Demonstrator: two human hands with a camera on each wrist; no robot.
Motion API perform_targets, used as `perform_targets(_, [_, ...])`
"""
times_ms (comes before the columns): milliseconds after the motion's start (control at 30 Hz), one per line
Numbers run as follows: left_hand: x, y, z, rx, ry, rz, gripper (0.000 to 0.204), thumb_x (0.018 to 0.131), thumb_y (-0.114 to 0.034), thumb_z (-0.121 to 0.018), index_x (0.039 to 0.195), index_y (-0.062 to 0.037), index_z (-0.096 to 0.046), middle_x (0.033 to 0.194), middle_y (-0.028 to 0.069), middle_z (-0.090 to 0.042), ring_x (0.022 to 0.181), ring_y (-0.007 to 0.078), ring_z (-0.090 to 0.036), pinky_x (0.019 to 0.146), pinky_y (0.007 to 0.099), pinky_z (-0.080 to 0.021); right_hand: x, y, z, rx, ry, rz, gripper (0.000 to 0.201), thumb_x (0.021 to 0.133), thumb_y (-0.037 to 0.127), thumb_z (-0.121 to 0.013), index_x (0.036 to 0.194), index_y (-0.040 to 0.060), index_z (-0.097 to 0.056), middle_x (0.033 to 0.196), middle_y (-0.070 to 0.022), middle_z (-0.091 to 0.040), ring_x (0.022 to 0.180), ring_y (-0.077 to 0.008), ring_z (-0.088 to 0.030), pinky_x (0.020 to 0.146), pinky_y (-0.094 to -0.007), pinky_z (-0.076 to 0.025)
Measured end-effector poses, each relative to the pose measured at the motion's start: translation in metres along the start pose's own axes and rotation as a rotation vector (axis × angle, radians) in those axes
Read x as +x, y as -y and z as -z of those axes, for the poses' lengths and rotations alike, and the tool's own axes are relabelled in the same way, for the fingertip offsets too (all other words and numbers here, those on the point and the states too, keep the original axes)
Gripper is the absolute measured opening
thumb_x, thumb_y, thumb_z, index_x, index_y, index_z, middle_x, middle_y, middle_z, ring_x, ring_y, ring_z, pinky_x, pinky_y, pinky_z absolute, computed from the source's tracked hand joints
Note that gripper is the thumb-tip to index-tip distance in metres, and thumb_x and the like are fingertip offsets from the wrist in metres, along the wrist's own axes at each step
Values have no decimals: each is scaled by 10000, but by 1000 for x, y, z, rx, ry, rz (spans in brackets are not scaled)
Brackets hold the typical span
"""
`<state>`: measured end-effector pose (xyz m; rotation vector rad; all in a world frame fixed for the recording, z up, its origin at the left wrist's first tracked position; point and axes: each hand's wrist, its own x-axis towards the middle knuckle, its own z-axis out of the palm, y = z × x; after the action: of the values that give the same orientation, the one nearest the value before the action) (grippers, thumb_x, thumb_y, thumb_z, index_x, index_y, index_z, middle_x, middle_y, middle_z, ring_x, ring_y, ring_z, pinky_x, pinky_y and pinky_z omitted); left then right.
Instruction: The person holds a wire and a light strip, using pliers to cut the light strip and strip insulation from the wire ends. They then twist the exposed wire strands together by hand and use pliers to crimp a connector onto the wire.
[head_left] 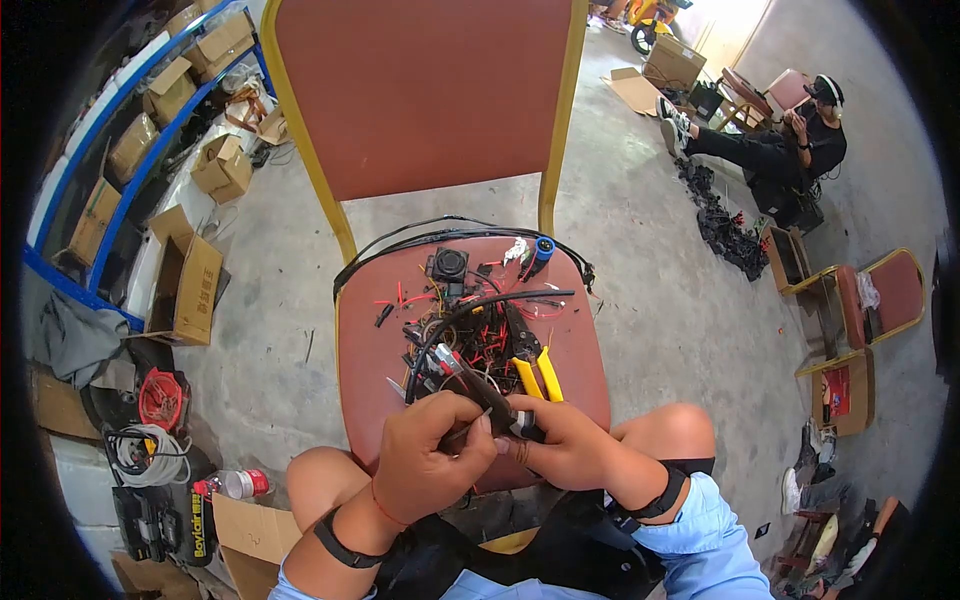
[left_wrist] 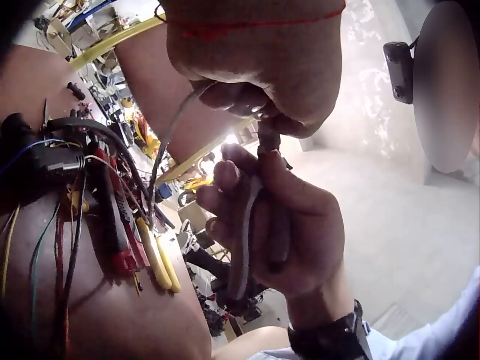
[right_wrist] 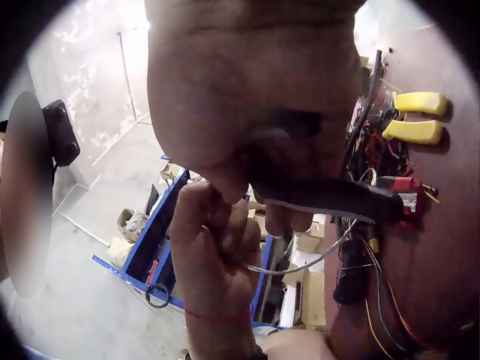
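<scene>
In the head view my left hand (head_left: 430,450) and right hand (head_left: 570,450) meet over the chair seat's front edge. The left thumb and fingers pinch a thin grey wire (left_wrist: 166,139), which curves down toward the pile in the left wrist view. My right hand (left_wrist: 307,225) grips a tool by its dark handles (right_wrist: 322,196); its working end is hidden between the hands. On the red-brown seat (head_left: 370,330) lie tangled wires, a black cable (head_left: 470,302), yellow-handled pliers (head_left: 538,375) and a black square part (head_left: 449,264).
The chair's backrest (head_left: 430,90) rises beyond the seat. Blue shelving (head_left: 150,170) with cardboard boxes stands left, and a bottle (head_left: 240,484) lies near my left knee. A seated person (head_left: 815,140) is at the upper right; another chair (head_left: 890,290) stands right.
</scene>
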<state>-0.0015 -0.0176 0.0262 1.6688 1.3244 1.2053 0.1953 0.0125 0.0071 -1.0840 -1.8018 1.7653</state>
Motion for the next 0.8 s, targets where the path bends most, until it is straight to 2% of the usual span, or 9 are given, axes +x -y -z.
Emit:
perform_targets(233, [-1, -3, 2, 8, 3, 9, 79, 831, -33, -697, 827, -22, -619, 649, 53, -563, 567, 103, -502, 517, 279, -400, -2, -2, -3, -106, -25, 86, 340, 966, 216, -661, 1236, 35, -564, 969, -178, -691, 922, -271, -676, 815, -369, -507])
perform_targets(500, [-9, -6, 4, -12, -5, -32, 82, 824, -17, -702, 845, -14, -623, 667, 52, -583, 579, 85, -508, 519, 262, -402, -12, 17, -8, -159, -37, 78, 335, 949, 157, -666, 1240, 53, -537, 953, -155, -670, 884, -237, -664, 784, -364, -512])
perform_targets(600, [-12, -5, 5, -12, -10, -86, 89, 831, -40, -710, 891, -2, -657, 742, 107, -634, 586, 187, -615, 535, 299, -473, -18, 22, -12, -159, -93, 123, 337, 928, 151, -696, 1219, 58, -554, 941, -136, -664, 840, -208, -653, 751, -359, -511])
perform_targets(700, [-16, -5, 8, -37, 7, -157, 97, 838, -51, -710, 905, -2, -659, 774, 112, -645, 600, 215, -628, 551, 314, -492, -21, 22, -18, -173, -123, 111, 314, 909, 160, -726, 1172, 59, -588, 941, -116, -665, 818, -187, -649, 723, -353, -509])
perform_targets(733, [-17, -3, 8, -59, 9, -157, 85, 847, -46, -707, 906, -2, -666, 784, 106, -656, 614, 192, -629, 555, 304, -490, -22, 22, -19, -183, -130, 99, 305, 903, 165, -736, 1155, 59, -600, 943, -108, -667, 814, -182, -649, 716, -351, -509])
perform_targets(800, [-23, -1, 7, -108, 23, -160, 61, 863, -37, -701, 907, 0, -680, 805, 93, -677, 641, 145, -630, 562, 284, -485, -22, 21, -22, -232, -169, 103, 242, 904, 217, -740, 1056, 47, -658, 838, -126, -666, 743, -228, -661, 673, -357, -509])
